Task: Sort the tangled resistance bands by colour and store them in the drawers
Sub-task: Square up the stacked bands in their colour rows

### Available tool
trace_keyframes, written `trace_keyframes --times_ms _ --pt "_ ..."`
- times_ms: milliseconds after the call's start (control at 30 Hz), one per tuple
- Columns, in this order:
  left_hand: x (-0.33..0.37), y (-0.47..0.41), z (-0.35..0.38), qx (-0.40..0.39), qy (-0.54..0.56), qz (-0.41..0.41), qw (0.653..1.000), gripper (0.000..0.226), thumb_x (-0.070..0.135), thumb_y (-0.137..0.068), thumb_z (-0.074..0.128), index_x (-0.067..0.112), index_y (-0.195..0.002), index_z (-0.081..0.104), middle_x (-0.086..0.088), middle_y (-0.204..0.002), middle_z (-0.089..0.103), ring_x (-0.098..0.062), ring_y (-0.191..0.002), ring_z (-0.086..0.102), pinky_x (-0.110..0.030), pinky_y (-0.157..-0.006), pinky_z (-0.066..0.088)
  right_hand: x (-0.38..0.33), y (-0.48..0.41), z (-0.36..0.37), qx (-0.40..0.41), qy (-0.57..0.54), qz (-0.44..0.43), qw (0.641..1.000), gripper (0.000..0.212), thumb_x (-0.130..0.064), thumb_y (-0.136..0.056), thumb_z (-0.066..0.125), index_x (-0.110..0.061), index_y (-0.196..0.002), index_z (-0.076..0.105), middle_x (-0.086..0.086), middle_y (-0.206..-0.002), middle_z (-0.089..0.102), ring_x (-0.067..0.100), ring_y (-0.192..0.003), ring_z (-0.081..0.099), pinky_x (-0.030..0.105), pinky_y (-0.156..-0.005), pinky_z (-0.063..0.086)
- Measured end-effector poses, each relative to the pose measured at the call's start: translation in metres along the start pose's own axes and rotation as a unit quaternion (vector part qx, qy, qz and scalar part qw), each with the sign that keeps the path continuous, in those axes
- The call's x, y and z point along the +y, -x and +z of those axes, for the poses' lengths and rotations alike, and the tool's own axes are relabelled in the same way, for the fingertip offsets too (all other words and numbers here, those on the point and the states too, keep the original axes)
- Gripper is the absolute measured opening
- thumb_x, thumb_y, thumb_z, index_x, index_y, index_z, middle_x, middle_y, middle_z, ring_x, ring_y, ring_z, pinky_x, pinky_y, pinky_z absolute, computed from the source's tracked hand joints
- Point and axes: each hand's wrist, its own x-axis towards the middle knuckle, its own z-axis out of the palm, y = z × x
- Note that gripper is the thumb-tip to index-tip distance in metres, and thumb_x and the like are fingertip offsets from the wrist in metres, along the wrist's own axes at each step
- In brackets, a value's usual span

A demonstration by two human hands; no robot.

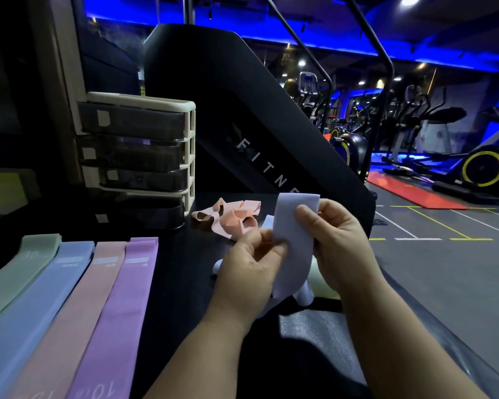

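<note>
Left hand point(251, 272) pinches pale blue band point(293, 243) at its edge, right hand point(337, 240) pinches it higher – held above table point(182, 272) | 4 flat bands point(121, 298) at left | pink tangle point(231, 217) beside drawers point(139, 156) | judged light, soft, stretchy – grip the flat width.

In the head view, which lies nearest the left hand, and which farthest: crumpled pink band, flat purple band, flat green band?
1. crumpled pink band, just beyond the left hand.
2. flat purple band, to its left.
3. flat green band, far left.
</note>
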Motion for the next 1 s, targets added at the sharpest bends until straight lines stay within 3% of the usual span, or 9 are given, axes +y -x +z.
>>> trace_keyframes --times_ms 100,200,300,367,467,567,667,833,1000 --pt "-0.001 0.001 -0.002 0.036 -0.029 0.028 0.999 0.008 0.024 -0.088 0.067 0.022 -0.095 0.072 0.003 -0.090 0.075 -0.018 -0.091 0.070 -0.038 -0.084 0.055 -0.001 0.000 -0.001 0.010 0.023 0.008 1.000 0.015 -0.023 -0.083 0.075 -0.016 -0.072 0.068 -0.001 -0.061 0.057 0.013 -0.058 0.048 0.024 -0.056 0.040" --pt "-0.002 0.000 -0.005 0.083 -0.069 0.048 0.993 0.013 0.017 -0.091 0.065 0.027 -0.095 0.071 0.007 -0.087 0.074 -0.013 -0.085 0.069 -0.031 -0.078 0.054 -0.003 0.001 -0.001 0.017 0.068 0.022 0.997 0.019 -0.010 -0.092 0.063 -0.010 -0.073 0.060 -0.014 -0.047 0.049 -0.001 -0.041 0.042 0.012 -0.043 0.034" --pt "0.001 0.002 -0.005 0.087 -0.089 0.051 0.991 0.019 0.018 -0.093 0.062 0.030 -0.103 0.072 0.010 -0.091 0.074 -0.010 -0.087 0.069 -0.030 -0.081 0.056 -0.005 0.001 -0.003 0.019 0.059 0.052 0.997 0.026 -0.005 -0.093 0.060 -0.016 -0.070 0.064 -0.013 -0.045 0.042 0.002 -0.039 0.035 0.014 -0.040 0.029" --pt "0.003 0.004 -0.004 0.082 -0.093 0.054 0.991 0.020 0.019 -0.093 0.061 0.031 -0.104 0.072 0.011 -0.089 0.074 -0.008 -0.085 0.068 -0.027 -0.080 0.056 -0.006 0.001 -0.004 0.024 0.048 0.056 0.997 0.033 -0.002 -0.093 0.057 -0.019 -0.066 0.065 -0.011 -0.045 0.038 0.006 -0.040 0.031 0.017 -0.040 0.027" --pt "0.004 0.005 -0.002 0.057 -0.078 0.047 0.994 0.016 0.030 -0.086 0.068 0.032 -0.101 0.072 0.010 -0.087 0.074 -0.011 -0.083 0.069 -0.030 -0.077 0.056 -0.009 0.001 -0.003 0.024 0.023 0.033 0.999 0.023 0.000 -0.093 0.054 -0.011 -0.076 0.065 -0.006 -0.046 0.040 0.009 -0.041 0.034 0.019 -0.041 0.028" --pt "-0.003 0.003 -0.002 -0.015 -0.074 0.015 0.997 0.035 0.042 -0.067 0.072 0.029 -0.100 0.069 0.008 -0.087 0.073 -0.016 -0.079 0.068 -0.033 -0.073 0.054 -0.013 0.000 -0.001 0.028 -0.011 -0.003 1.000 0.030 0.001 -0.093 0.053 -0.014 -0.071 0.067 -0.001 -0.049 0.046 0.009 -0.044 0.037 0.018 -0.043 0.030" --pt "-0.012 -0.001 -0.002 -0.025 -0.151 0.007 0.988 0.028 0.041 -0.065 0.077 0.029 -0.090 0.070 0.006 -0.083 0.072 -0.019 -0.080 0.066 -0.028 -0.070 0.052 -0.017 -0.001 -0.002 0.036 -0.043 -0.039 0.998 0.032 -0.002 -0.092 0.057 -0.018 -0.067 0.067 -0.002 -0.051 0.044 0.008 -0.047 0.035 0.017 -0.046 0.028" --pt "-0.014 -0.009 -0.005 0.032 -0.284 0.050 0.957 0.035 0.068 -0.055 0.051 0.038 -0.068 0.062 0.012 -0.082 0.063 -0.019 -0.090 0.060 -0.043 -0.086 0.049 -0.023 -0.003 -0.009 0.093 -0.073 -0.076 0.990 0.042 -0.001 -0.095 0.053 -0.020 -0.059 0.067 -0.007 -0.049 0.041 0.006 -0.045 0.033 0.016 -0.045 0.030" --pt "-0.012 -0.011 -0.005 0.040 -0.306 0.074 0.948 0.025 0.051 -0.070 0.055 0.034 -0.086 0.062 0.010 -0.076 0.064 -0.024 -0.088 0.059 -0.045 -0.091 0.047 -0.031 -0.006 -0.019 0.150 -0.157 -0.102 0.971 0.039 -0.003 -0.096 0.052 -0.018 -0.062 0.062 -0.006 -0.048 0.041 0.006 -0.043 0.037 0.016 -0.045 0.034"
